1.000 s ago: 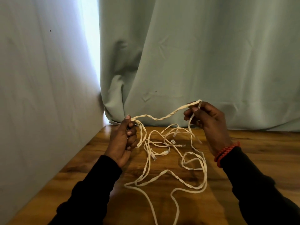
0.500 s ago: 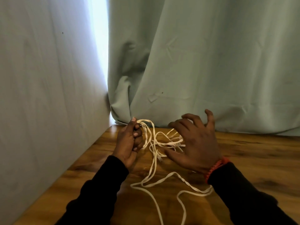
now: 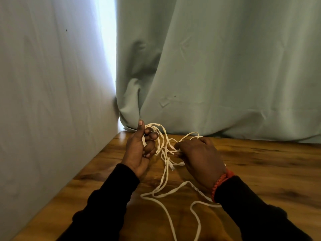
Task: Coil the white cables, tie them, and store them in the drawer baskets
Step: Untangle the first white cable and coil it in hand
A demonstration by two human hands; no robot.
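Both hands engaged: left hand (image 3: 141, 150) grips white cables (image 3: 165, 186); right hand (image 3: 199, 159) pinches strands just beside, above table (image 3: 260, 171).

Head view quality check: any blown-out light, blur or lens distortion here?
Head view: a blown-out bright strip between wall and curtain; wide-angle bowing curves that gap; the hands and white cables stay sharp enough; the table is evenly lit, without glare.
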